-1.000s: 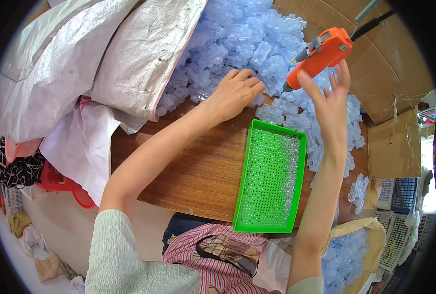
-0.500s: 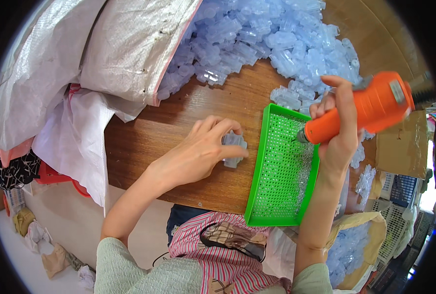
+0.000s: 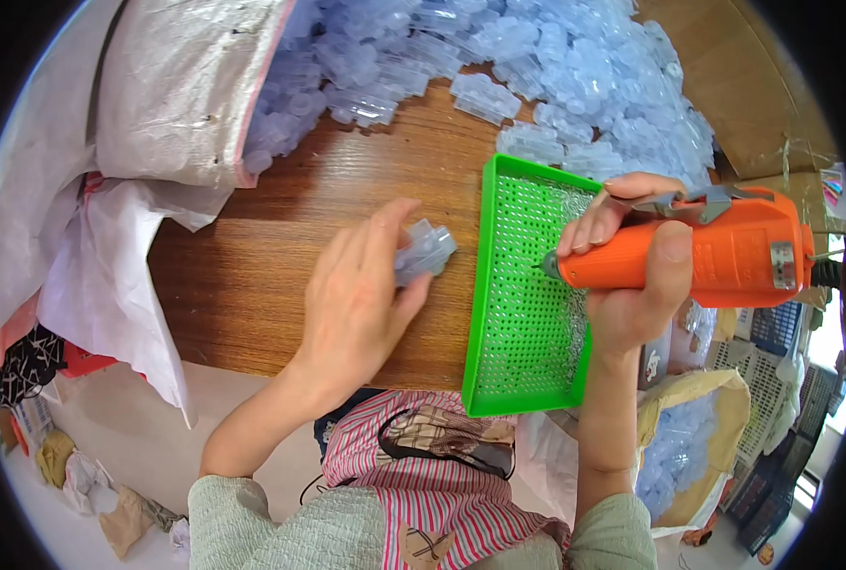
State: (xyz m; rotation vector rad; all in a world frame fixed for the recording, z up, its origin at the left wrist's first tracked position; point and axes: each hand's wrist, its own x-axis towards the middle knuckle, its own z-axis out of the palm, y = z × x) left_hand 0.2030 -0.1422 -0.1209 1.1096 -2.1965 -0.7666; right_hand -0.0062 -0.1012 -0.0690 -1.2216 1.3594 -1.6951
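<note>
Between the thumb and fingers of my left hand [image 3: 352, 299] is a small clear plastic housing [image 3: 427, 251], tilted just above the brown wooden table. My right hand [image 3: 623, 318] is wrapped round an orange electric screwdriver [image 3: 737, 249], its thumb along the near side and fingers over the top. The tool lies almost level, its narrow tip pointing left over a green perforated tray [image 3: 481, 285]. Small silvery screws [image 3: 577, 309] gather along the tray's right side. Whether a screw sits on the tip is too small to tell.
A large heap of the same clear housings [image 3: 556, 76] covers the far table. White woven sacks [image 3: 181, 95] drape over the left side. At lower right stands an open bag [image 3: 741, 408] holding more clear parts. Cardboard [image 3: 727, 76] walls the far right.
The screwdriver has swung nearer level, its tip now farther left over the tray. My left hand has turned and tilted the clear housing. The whole view has shifted slightly.
</note>
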